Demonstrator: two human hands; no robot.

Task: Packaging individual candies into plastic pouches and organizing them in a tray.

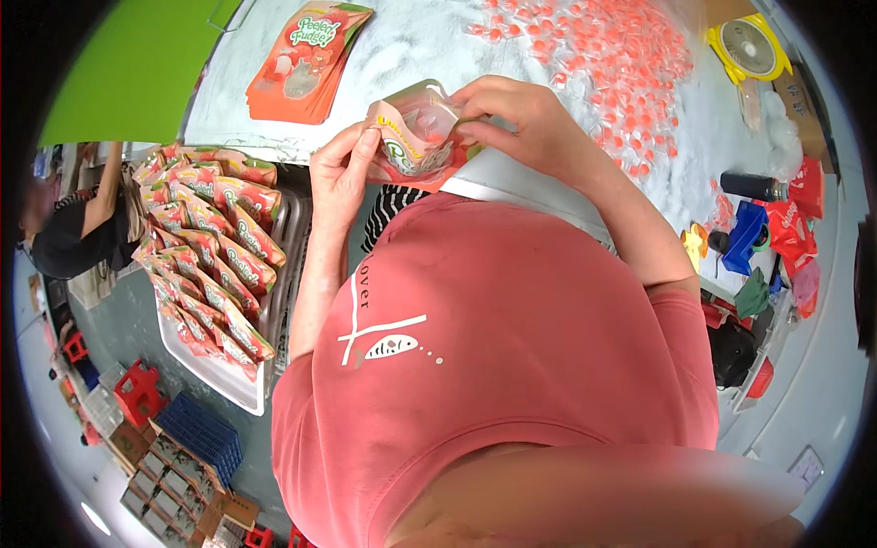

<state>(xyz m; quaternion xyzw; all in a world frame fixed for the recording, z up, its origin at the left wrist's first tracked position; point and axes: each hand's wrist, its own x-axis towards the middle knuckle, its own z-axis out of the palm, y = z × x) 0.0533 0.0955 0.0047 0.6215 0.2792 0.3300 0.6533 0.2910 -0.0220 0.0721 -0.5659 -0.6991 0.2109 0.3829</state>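
Observation:
Between my hands, at the table's near edge, is a pink and red snack pouch (pixel 411 151) with its mouth spread wide. Clear-wrapped pieces seem to show inside it. My left hand (pixel 340 178) pinches the left side of the pouch between thumb and fingers. On the opposite side, my right hand (pixel 521 119) is closed on the rim, its fingertips partly hidden by the pouch. Beyond my left hand lies a stack of flat red pouches (pixel 292 87). Small red sweets in clear wrappers (pixel 607 78) are heaped across the table to the far right.
Filled pouches (pixel 215 242) stand in rows in a white tray (pixel 239 399) at my left. A green panel (pixel 119 78) rises at the far left, where another person (pixel 82 228) works. A yellow fan (pixel 751 47), a dark bottle (pixel 754 186) and a blue tape dispenser (pixel 744 239) are at right.

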